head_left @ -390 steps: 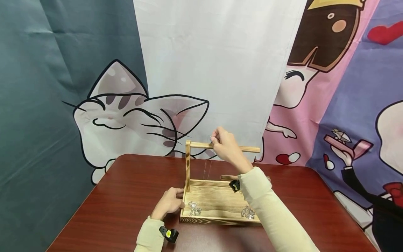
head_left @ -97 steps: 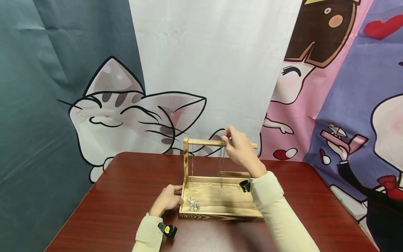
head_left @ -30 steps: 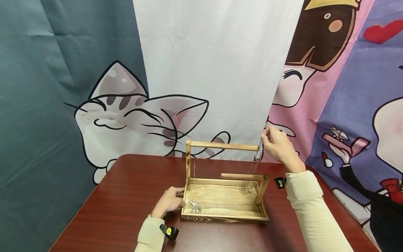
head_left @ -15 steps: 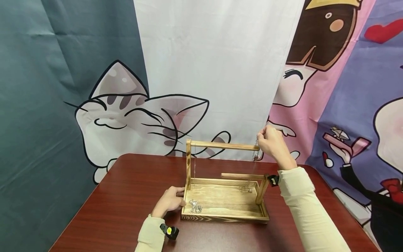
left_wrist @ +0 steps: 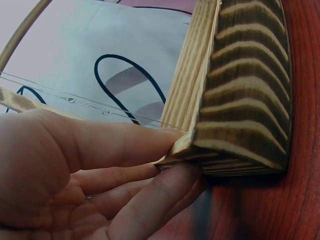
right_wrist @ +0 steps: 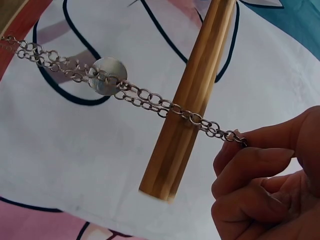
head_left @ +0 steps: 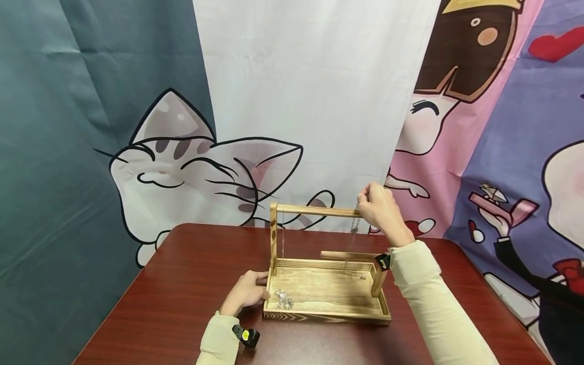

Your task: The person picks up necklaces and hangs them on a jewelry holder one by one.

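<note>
My right hand (head_left: 379,205) pinches the end of a silver chain necklace (right_wrist: 145,95) between thumb and forefinger, above the upper bar (head_left: 315,210) of a wooden jewelry stand. In the right wrist view the doubled chain lies across the bar near its free end, with a round silver disc on it. My left hand (head_left: 246,294) grips the left wall of the stand's tray (head_left: 326,318), thumb on the rim and fingers outside, as the left wrist view shows. A thin necklace (head_left: 283,238) hangs at the upper bar's left end.
A silver jewelry heap (head_left: 284,300) lies in the tray's front left corner. Fine jewelry (head_left: 355,275) lies at the back right, below the shorter lower bar (head_left: 349,255). The stand is on a dark red table (head_left: 191,268), before a printed cloth backdrop (head_left: 319,101).
Over the last second my right hand brings the chain leftward from the upper bar's free end. Thirteen seconds ago a heap lay front right in the tray. My left hand keeps its hold.
</note>
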Demonstrator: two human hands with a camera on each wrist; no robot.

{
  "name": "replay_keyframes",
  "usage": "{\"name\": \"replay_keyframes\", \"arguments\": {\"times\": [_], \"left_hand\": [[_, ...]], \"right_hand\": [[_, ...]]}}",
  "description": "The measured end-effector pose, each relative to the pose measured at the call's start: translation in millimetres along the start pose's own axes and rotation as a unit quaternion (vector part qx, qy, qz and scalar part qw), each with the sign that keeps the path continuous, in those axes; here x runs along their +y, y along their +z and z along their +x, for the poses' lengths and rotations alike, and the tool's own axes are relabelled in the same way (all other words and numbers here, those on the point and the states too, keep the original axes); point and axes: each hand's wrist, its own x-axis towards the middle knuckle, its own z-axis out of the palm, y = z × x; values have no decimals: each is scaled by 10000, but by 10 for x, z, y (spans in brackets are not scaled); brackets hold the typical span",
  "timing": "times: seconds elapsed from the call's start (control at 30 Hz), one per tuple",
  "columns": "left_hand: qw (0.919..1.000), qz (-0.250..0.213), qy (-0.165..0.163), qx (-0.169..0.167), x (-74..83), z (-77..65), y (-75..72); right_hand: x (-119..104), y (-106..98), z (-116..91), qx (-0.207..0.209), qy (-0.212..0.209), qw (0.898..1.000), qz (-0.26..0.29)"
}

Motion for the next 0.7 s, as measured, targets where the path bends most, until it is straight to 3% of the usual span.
{"name": "replay_keyframes", "arguments": {"times": [0.7], "left_hand": [[10000, 57, 14, 55, 15, -16, 5]], "right_hand": [[-470, 327, -6, 185, -485, 9986, 39]]}}
